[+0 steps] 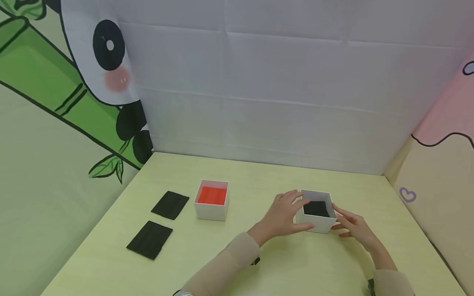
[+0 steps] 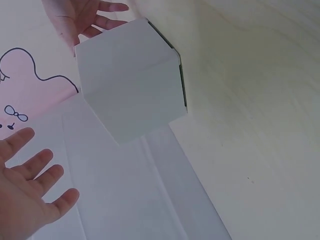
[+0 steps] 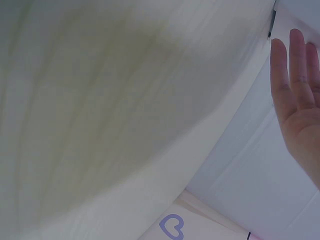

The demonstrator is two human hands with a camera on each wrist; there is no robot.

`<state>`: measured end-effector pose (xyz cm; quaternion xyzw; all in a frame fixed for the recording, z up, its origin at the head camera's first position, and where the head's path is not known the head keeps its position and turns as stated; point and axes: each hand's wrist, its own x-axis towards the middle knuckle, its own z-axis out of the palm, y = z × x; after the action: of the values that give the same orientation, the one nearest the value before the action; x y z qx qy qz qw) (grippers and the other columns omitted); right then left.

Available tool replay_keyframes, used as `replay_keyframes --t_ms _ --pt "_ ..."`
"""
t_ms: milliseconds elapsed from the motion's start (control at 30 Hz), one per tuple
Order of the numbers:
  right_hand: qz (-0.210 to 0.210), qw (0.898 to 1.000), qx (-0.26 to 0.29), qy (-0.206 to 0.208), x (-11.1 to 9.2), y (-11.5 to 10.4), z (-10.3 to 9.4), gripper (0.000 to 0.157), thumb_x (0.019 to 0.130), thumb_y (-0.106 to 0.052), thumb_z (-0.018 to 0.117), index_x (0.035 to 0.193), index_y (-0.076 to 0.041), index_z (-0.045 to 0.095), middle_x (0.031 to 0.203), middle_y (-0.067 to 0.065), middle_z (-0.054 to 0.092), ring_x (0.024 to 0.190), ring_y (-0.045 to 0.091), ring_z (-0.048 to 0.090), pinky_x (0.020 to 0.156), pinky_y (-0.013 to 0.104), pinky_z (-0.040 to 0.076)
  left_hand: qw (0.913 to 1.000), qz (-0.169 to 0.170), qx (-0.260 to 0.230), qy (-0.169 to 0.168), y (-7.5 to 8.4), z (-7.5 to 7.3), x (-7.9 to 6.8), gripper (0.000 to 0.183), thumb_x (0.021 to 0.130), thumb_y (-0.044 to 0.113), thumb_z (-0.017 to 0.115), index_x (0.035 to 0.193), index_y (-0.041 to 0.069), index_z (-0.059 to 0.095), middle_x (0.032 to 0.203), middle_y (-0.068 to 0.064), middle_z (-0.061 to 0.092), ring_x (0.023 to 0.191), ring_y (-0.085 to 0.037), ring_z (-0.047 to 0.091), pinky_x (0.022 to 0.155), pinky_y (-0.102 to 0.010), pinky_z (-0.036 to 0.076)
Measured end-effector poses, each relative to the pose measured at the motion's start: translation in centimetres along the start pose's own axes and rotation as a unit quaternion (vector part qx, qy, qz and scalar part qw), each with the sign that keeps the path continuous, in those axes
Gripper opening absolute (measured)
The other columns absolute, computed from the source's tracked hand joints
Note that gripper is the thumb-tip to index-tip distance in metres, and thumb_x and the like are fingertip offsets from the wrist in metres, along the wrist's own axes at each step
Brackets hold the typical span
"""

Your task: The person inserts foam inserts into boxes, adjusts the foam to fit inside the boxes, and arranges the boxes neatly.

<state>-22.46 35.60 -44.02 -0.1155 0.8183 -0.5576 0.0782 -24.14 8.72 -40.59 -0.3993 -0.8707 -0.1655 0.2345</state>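
Observation:
A white open-topped box stands on the right of the table with a flat black piece, cloth or paper, on its bottom. My left hand is at the box's left side with fingers spread; the left wrist view shows this hand apart from the box. On the other side, my right hand has its fingertips close to the box's right wall; whether they touch it I cannot tell. Fairly straight fingers show on the right hand in the right wrist view.
Left of centre stands a second white box holding a red piece. Two black square pieces lie flat on the table farther left. A white sheet hangs behind the table, with printed sheets at both sides.

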Motion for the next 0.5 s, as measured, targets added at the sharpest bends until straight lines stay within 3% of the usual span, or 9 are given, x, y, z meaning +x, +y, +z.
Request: replay_keyframes --t_ms 300,500 --pt "0.009 1.000 0.001 0.002 0.1 0.0 0.0 0.044 0.096 -0.020 0.042 0.136 -0.004 0.030 0.095 -0.020 0.060 0.085 0.028 0.062 0.066 0.040 0.049 0.9988 -0.024 -0.043 0.008 -0.3 -1.7 -2.1 0.056 0.077 0.053 0.060 0.118 0.016 0.058 0.123 -0.002 0.050 0.117 -0.017 0.041 0.090 -0.035 0.035" --pt "0.007 1.000 0.003 -0.006 0.0 0.0 0.0 0.044 0.096 -0.019 0.041 0.137 -0.006 0.030 0.097 -0.022 0.059 0.086 0.027 0.062 0.067 0.040 0.049 0.9982 -0.014 -0.056 0.016 -0.4 -3.0 -3.5 0.055 0.076 0.049 0.063 0.119 0.014 0.057 0.122 -0.004 0.050 0.117 -0.018 0.041 0.090 -0.035 0.034"
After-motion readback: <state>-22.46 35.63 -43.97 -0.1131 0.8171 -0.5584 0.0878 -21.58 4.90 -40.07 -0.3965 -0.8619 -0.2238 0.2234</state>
